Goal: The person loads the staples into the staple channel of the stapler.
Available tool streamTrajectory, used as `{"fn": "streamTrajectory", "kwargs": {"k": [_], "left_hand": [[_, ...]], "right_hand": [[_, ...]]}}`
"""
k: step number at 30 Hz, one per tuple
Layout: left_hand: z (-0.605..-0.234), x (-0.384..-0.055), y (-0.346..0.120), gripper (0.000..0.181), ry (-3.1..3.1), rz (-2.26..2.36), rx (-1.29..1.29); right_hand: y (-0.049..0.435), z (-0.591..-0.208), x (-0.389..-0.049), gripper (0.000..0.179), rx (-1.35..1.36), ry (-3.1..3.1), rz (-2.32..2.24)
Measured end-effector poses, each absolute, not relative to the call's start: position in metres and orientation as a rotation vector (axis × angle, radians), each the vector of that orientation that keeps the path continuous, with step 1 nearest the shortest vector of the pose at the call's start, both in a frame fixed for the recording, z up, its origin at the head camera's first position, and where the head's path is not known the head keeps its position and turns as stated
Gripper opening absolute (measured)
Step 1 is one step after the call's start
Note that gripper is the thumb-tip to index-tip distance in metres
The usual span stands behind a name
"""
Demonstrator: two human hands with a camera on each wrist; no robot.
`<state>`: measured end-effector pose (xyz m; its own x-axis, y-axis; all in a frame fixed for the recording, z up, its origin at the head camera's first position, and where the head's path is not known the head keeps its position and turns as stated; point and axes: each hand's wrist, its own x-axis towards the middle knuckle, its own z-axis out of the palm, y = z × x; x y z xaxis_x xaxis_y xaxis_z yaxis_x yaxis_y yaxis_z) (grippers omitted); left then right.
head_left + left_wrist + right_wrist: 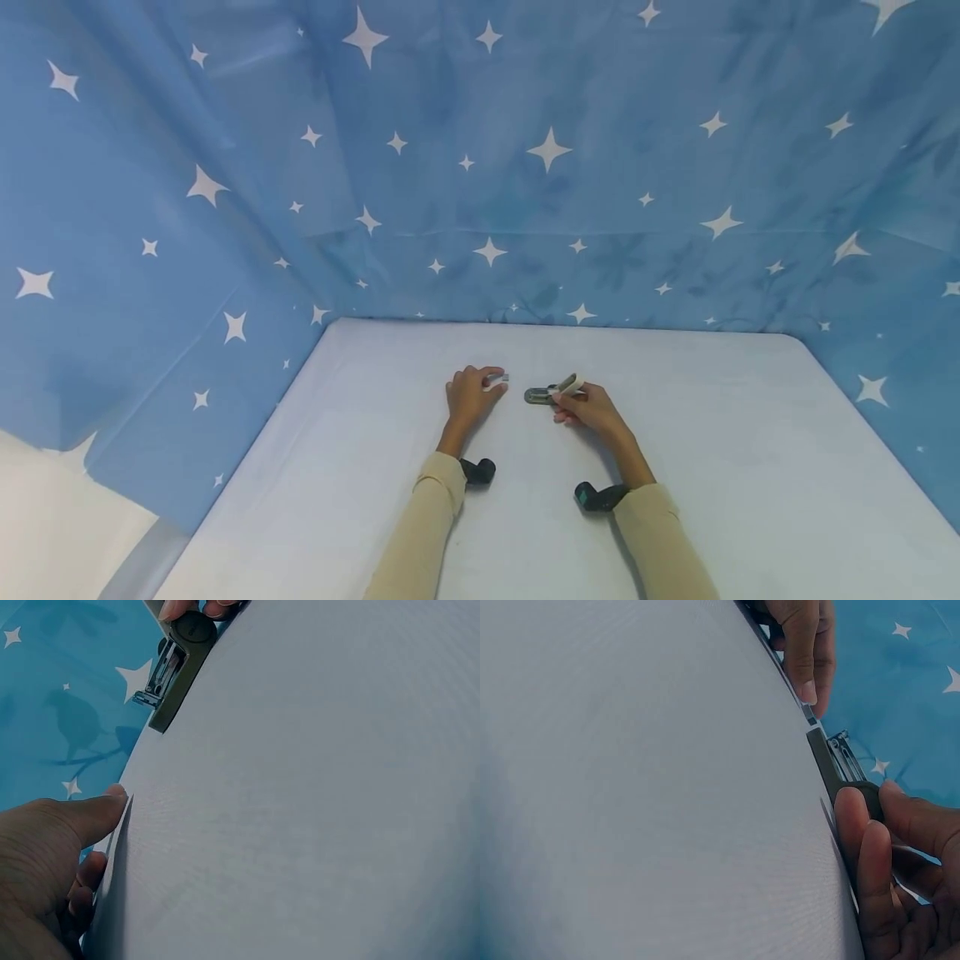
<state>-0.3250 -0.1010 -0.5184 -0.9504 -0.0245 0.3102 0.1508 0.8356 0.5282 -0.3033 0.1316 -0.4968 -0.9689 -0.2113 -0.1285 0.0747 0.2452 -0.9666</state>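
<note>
A small green stapler (537,397) lies opened out on the white table, its pale top part (572,384) swung up. My right hand (596,410) grips it at the hinge end, thumb on one side and fingers on the other. In the right wrist view, its metal staple channel (846,759) is bared. To the left, my left hand (471,398) pinches a short grey strip of staples (506,377) between thumb and forefinger. That strip (809,715) is close to the stapler's front tip; in the left wrist view the fingers hide it.
A white-covered table (540,550) stretches under both hands. Blue cloth with white stars (480,192) hangs behind it and along the sides. Black wrist cameras (480,472) sit on both forearms, just above the tabletop.
</note>
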Motion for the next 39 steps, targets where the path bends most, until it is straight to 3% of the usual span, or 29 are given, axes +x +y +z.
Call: {"fn": "streamTrajectory", "kwargs": {"k": [8,17,39], "left_hand": [[-0.516,-0.326,-0.097,0.024,-2.693,-0.82,-0.079],[-0.518,-0.335,-0.094,0.011,-2.667,-0.837,0.031],[-0.522,-0.333,-0.096,0.011,-2.618,-1.034,-0.061]], "right_hand": [[0.131,-0.5,-0.304,0.042,-0.105,2.304,-1.784],[0.128,-0.494,-0.304,0.036,-0.174,2.32,-1.778],[0.13,-0.497,-0.301,0.032,-0.092,2.302,-1.796]]}}
